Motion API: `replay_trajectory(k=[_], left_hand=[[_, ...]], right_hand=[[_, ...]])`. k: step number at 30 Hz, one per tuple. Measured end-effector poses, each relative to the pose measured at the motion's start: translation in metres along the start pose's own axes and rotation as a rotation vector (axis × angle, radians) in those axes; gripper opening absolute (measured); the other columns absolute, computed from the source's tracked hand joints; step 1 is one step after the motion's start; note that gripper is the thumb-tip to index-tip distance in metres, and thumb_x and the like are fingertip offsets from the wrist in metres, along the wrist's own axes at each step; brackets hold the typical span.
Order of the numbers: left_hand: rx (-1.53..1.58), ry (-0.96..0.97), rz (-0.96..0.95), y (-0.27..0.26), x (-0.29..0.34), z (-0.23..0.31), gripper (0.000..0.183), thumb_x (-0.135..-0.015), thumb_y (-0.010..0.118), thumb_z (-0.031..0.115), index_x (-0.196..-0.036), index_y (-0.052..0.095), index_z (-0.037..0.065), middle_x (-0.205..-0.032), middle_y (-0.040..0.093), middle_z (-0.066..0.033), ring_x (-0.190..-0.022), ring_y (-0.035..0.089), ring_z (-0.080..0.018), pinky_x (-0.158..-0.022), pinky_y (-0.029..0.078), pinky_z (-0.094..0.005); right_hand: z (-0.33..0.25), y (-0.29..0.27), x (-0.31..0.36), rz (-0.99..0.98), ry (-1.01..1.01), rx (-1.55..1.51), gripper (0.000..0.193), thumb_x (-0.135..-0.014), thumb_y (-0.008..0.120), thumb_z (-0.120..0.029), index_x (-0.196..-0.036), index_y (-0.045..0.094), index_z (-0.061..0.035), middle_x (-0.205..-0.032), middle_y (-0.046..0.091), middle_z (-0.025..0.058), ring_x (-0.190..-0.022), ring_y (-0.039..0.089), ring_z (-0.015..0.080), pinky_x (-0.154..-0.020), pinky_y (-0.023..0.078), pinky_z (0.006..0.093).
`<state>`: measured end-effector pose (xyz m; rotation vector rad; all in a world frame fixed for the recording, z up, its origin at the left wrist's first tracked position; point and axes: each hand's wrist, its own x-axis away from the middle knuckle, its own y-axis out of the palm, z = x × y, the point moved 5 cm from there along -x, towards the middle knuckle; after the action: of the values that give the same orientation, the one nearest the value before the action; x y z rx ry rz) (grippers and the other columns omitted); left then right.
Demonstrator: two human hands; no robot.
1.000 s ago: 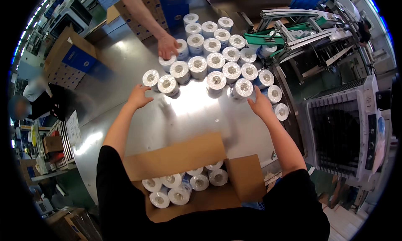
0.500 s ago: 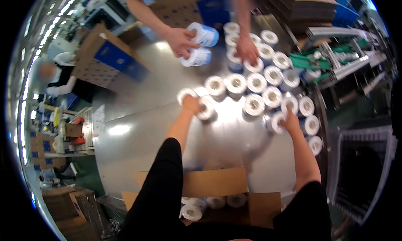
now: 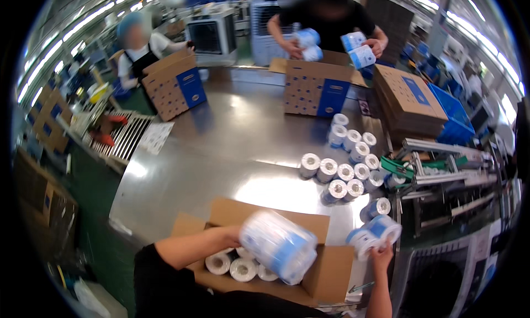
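My left hand (image 3: 232, 237) grips white-and-blue wrapped paper rolls (image 3: 279, 245), tilted and blurred, above the open cardboard box (image 3: 334, 269) in front of me. Its fingers are partly hidden behind them; how many rolls it holds I cannot tell. Inside the box, several white rolls (image 3: 243, 269) show their hollow cores. My right hand (image 3: 381, 255) is closed on two paper rolls (image 3: 374, 235) held side by side, to the right of the box. Just beyond them stands a single roll (image 3: 381, 206).
Several upright rolls (image 3: 337, 191) stand on the metal table (image 3: 210, 135). Across it, a person holds rolls (image 3: 359, 51) in both hands above a printed box (image 3: 303, 88). Another box (image 3: 176, 86) stands far left, near a second person. Stacked cartons (image 3: 411, 102) and a conveyor (image 3: 436, 163) line the right.
Both my hands have come back toward me, carrying rolls off the table; the left is now over the box. The person opposite has lifted rolls to their box. The view has tilted up.
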<state>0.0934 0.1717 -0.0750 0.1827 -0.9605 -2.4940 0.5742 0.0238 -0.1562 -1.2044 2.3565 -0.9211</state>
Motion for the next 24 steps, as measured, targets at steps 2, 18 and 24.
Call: replay_trajectory(k=[2,18,24], left_hand=[[-0.49,-0.44,0.152,0.044,-0.008,-0.048,0.032,-0.087,0.067,0.018,-0.117,0.066,0.007,-0.109,0.068,-0.009,-0.097,0.064,-0.0184,-0.086,0.052,-0.0345],[-1.899,0.057,0.026,0.001,0.043,-0.234,0.033,-0.073,0.064,0.02,-0.105,0.068,0.014,-0.113,0.05,-0.0186,-0.113,0.045,-0.0355,-0.099,0.035,-0.0457],[-1.853,0.158,0.118,0.017,0.064,-0.208,0.027,-0.067,0.067,0.02,-0.093,0.068,0.013,-0.111,0.051,-0.0168,-0.111,0.046,-0.0343,-0.098,0.036,-0.0433]], right_hand=[[-0.082,-0.035,0.016,0.172,-0.046,-0.53,0.074,-0.071,0.07,0.0,-0.138,0.039,0.0053,-0.08,0.069,0.0107,-0.067,0.065,0.013,-0.061,0.052,0.0267],[-0.139,0.174,0.202,-0.944,-0.505,0.92,0.07,-0.075,0.07,-0.022,-0.128,0.038,0.0108,-0.084,0.068,0.0232,-0.079,0.068,0.036,-0.07,0.055,0.0439],[-0.092,0.222,0.196,-0.933,-0.372,0.952,0.085,-0.067,0.078,-0.03,-0.133,0.037,0.0044,-0.093,0.069,0.0207,-0.089,0.069,0.034,-0.077,0.055,0.0426]])
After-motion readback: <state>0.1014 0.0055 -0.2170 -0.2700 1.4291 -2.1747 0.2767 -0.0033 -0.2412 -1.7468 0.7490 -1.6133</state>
